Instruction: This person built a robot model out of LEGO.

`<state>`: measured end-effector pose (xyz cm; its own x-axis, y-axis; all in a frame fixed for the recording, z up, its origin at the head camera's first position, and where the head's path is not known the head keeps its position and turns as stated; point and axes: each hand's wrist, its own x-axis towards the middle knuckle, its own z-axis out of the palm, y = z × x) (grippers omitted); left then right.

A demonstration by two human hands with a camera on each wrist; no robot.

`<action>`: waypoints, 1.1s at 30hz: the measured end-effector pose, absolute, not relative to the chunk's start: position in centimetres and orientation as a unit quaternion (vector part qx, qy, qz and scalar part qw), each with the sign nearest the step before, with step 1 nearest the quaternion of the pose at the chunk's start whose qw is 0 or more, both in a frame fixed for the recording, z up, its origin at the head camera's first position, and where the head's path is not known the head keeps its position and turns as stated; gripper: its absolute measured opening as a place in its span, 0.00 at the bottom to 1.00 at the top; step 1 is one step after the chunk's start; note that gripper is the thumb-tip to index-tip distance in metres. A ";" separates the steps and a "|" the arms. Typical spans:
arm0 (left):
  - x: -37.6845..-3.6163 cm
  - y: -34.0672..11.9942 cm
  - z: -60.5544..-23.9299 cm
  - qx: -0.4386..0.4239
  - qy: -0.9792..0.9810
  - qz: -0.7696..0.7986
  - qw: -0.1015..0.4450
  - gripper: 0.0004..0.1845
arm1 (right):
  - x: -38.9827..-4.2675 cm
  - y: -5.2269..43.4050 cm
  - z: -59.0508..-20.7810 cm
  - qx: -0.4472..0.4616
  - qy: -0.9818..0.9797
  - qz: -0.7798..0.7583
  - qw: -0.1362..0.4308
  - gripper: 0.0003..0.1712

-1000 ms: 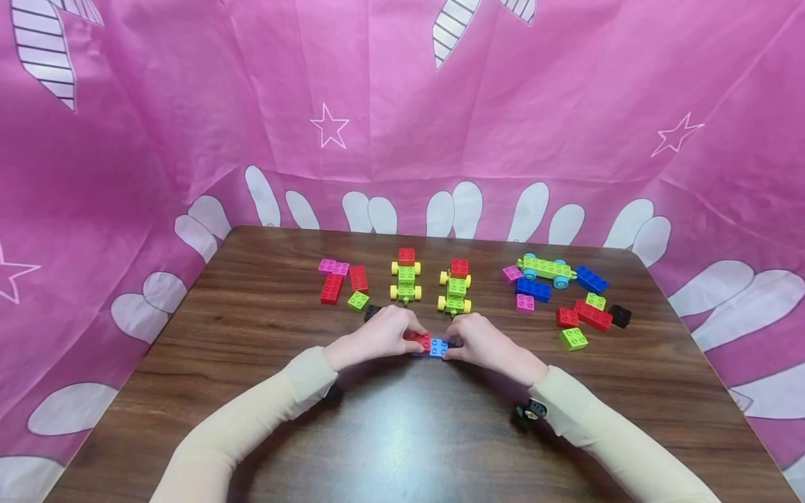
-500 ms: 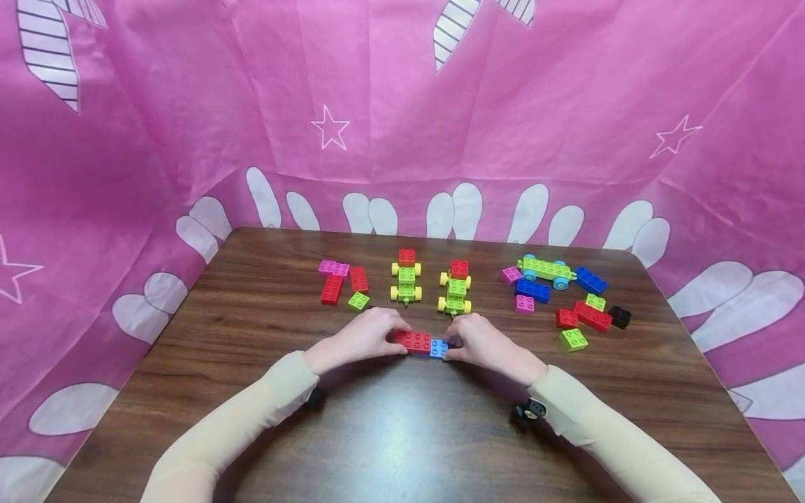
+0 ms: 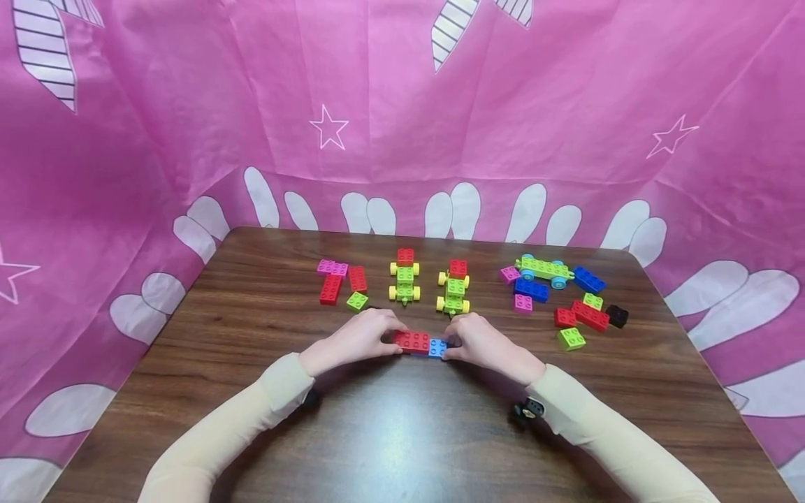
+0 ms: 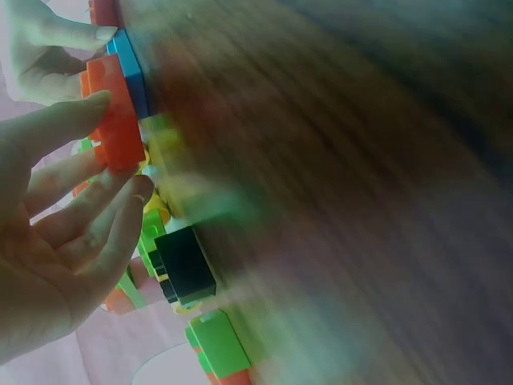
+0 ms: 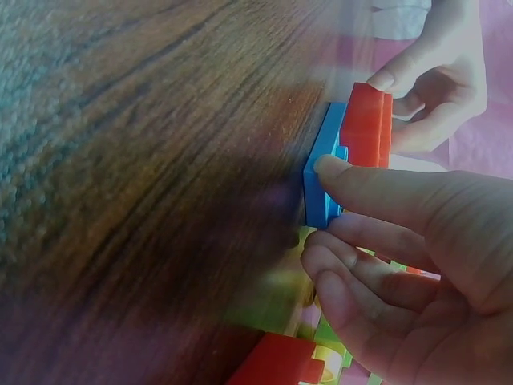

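A long red building brick sits on a blue brick, shifted left so that the blue studs on the right stay bare. My left hand pinches the red brick's left end between thumb and index finger. At the other end, my right hand pinches the blue brick between thumb and fingers. In the right wrist view, the blue brick lies low near the table and the red brick overhangs its far end. Whether the studs are pressed fully together cannot be made out.
Two green wheeled builds with red bricks on top stand behind my hands. Pink, red and green bricks lie back left. A blue-wheeled green base and several loose bricks lie right. A black brick is near my left hand.
My left hand has slid left along the red brick to its left end, uncovering more of its studs. My right hand and the bricks stay almost in place.
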<state>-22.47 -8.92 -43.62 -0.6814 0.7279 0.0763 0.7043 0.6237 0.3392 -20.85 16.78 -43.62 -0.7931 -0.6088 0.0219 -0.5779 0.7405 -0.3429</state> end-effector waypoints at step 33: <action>-22.3 -9.8 -43.6 0.376 0.906 0.192 0.037 0.17 | -19.8 20.6 -41.4 -0.255 0.951 -0.174 0.012 0.24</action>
